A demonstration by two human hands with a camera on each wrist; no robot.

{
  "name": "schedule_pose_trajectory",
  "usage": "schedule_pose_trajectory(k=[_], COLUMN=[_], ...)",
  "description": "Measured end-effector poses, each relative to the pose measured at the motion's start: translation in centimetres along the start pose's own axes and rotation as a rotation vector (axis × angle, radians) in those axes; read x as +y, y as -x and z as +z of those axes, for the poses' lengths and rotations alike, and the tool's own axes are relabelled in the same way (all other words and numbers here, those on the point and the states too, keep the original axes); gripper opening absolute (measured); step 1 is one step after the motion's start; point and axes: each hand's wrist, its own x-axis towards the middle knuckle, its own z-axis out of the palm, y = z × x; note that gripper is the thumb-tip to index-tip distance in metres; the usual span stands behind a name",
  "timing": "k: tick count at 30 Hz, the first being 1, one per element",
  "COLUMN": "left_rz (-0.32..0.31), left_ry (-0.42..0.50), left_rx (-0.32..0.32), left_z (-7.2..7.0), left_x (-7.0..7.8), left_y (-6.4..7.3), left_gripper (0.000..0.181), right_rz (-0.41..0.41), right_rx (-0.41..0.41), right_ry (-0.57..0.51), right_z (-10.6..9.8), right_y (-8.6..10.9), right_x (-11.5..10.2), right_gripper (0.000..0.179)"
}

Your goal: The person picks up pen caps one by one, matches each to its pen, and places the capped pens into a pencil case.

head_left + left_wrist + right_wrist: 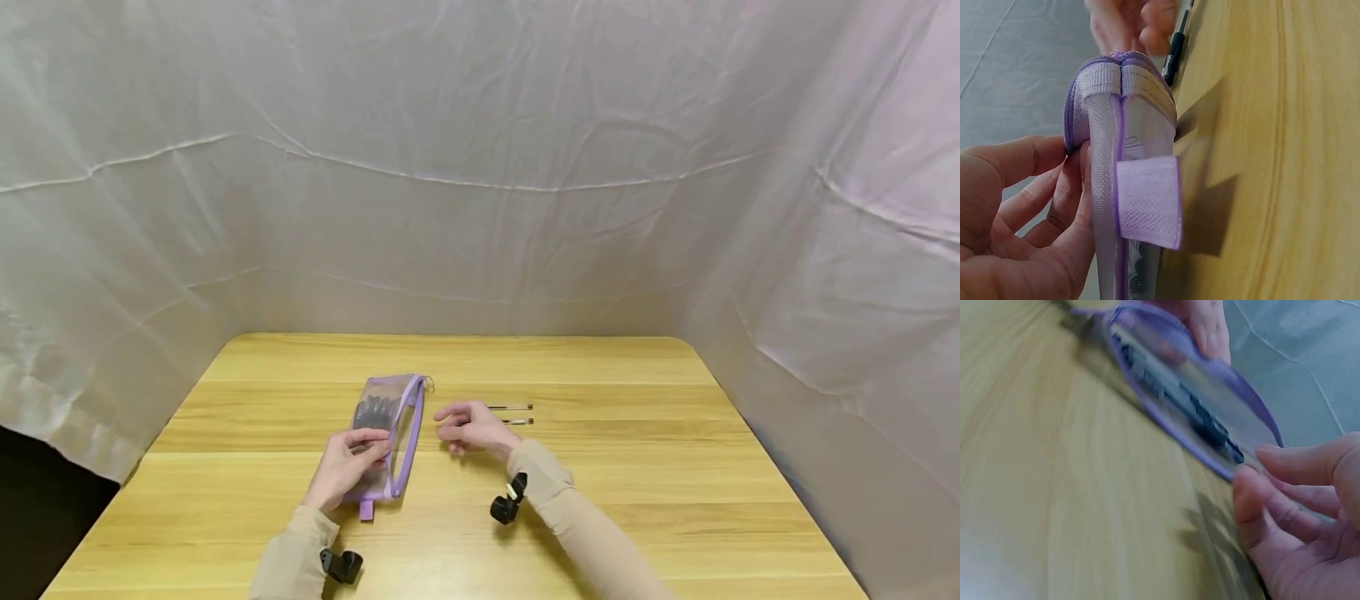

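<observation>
A purple-edged mesh pencil case [386,390] lies on the table with its zipped side gaping toward the right. My left hand [342,468] pinches the upper edge of that opening between thumb and fingers. Several dark pens [1185,406] show inside the case in the right wrist view. My right hand [476,429] is just to the right of the opening, fingers loosely bent with nothing between them. Partly behind it, two pens [519,422] with dark ends lie side by side on the wood; the hand hides their left parts.
A purple fabric tab [1149,201] sticks out from the near end of the case, and a small metal ring [429,383] hangs at the far end. The wooden table [637,500] is enclosed by grey cloth [480,233] at the back and sides.
</observation>
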Motion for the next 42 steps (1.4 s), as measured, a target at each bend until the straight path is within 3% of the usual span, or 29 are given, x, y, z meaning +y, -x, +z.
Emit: schedule_pose_trajectory(k=[7, 11, 15, 27, 42], left_rz=[-0.003, -0.004, -0.009, -0.014, -0.010], left_ry=[-0.003, -0.003, 0.000, -0.007, -0.006], left_rx=[-0.004, -0.005, -0.004, -0.008, -0.004], left_z=[0.0, 0.0, 0.0, 0.1, 0.1], left_x=[0.0, -0.1, -0.1, -0.1, -0.1], left_y=[0.0, 0.0, 0.0, 0.0, 0.1], left_gripper=[0.030, 0.031, 0.031, 0.030, 0.030], right_rz=[-0.151, -0.178, -0.139, -0.163, -0.169], right_rx=[0.246, 0.379, 0.453, 0.461, 0.455], right_ry=[0.393, 0.563, 0.684, 0.819, 0.863], right_z=[-3.7, -5.5, -6.4, -7.2, -7.1], right_y=[2.4, 3.2, 3.7, 3.7, 3.3], right_x=[1.3, 1.9, 2.1, 2.7, 2.8], right_gripper=[0.019, 0.017, 0.018, 0.013, 0.007])
